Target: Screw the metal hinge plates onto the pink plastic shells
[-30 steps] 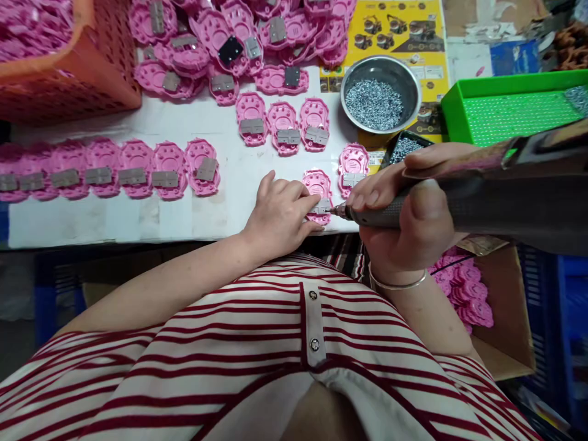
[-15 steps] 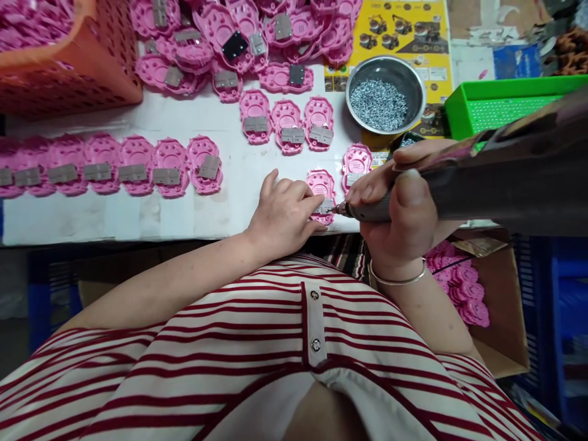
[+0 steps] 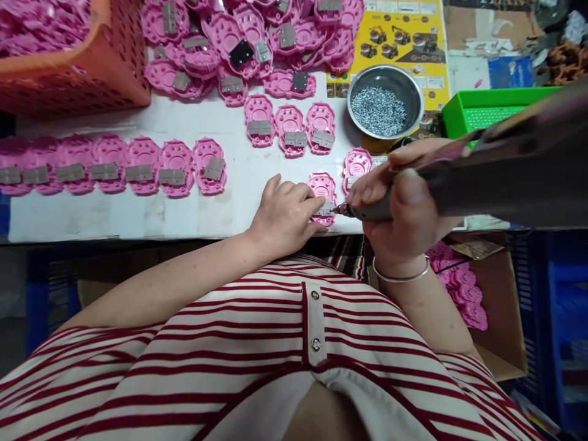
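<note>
Near the front edge of the white tabletop point(image 3: 138, 214), a pink, scalloped plastic casing point(image 3: 321, 184) bearing a grey, rectangular plate point(image 3: 325, 209) is pinned by the slightly parted index finger and thumb of the left hand point(image 3: 282, 217), presumably against turning. A dark, cylindrical power screwdriver point(image 3: 496, 177) is grasped by the right hand point(image 3: 404, 208), its tip directed at the plate. A round steel bowl point(image 3: 414, 101) of small silvery pieces point(image 3: 379, 111) is placed apparently within reach.

Pink casing point(image 3: 323, 183) held by my left hand point(image 3: 285, 215), dark screwdriver point(image 3: 500, 184) in my right point(image 3: 404, 211).

Casing flat, ridged middle up, near the front edge of the white tabletop point(image 3: 114, 217) — gray plate point(image 3: 324, 210) across its lower part, partly under my finger — screwdriver near level, thin metal tip at the plate's right end.
</note>
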Available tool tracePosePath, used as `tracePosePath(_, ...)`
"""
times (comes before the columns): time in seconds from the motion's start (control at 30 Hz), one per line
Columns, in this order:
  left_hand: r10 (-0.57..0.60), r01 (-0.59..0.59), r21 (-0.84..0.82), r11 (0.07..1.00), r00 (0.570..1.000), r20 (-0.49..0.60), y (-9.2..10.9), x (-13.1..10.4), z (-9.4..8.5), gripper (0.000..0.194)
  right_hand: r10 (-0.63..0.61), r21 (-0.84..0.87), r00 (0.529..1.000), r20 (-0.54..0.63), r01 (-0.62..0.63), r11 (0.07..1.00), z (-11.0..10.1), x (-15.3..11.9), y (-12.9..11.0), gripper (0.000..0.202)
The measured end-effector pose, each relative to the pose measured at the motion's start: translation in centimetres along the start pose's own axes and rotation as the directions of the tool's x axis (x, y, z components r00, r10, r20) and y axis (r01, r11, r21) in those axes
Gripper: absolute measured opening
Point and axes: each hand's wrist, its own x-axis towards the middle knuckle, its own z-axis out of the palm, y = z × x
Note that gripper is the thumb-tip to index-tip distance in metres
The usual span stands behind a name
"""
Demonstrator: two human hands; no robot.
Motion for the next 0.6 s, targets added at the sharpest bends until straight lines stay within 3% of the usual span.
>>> tracePosePath(0.1, -0.009, 0.003, -0.072, 0.997, 0.996, -0.087, -0.4, -0.1, 0.2, 0.046, -0.146, 0.177, 0.981, -0.126, 0.167, 0.97, 0.3, 0.6, -1.8, 0.024)
tracePosePath(0.17, 0.001, -0.025, -0.141, 0.99, 0.986, -0.166, -0.5, -0.1, 0.3, 0.046, -0.17, 0.273, 0.976, -0.134, 0.201, 0.941, 0.5, 1.0, -2.9, 0.016)
tracePosePath(0.3, 0.062, -0.133, -0.264, 0.955, 0.963, -0.263, -0.3, 0.1, 0.6, 0.016, -0.145, 0.374, 0.982, -0.12, 0.18, 0.91, 0.5, 0.9, -4.1, 0.006)
tracePosePath(0.47, 0.035, -0.119, -0.311, 0.943, 0.964, -0.263, -0.2, 0.1, 0.6, 0.013, -0.043, 0.406, 0.994, -0.102, 0.081, 0.91, 0.4, 0.4, -4.6, 0.016)
tracePosePath(0.6, 0.035, -0.096, -0.293, 0.951, 0.978, -0.207, -0.2, 0.0, 0.3, 0.012, -0.156, 0.357, 0.982, -0.104, 0.184, 0.916, 0.3, 0.6, -4.2, 0.017)
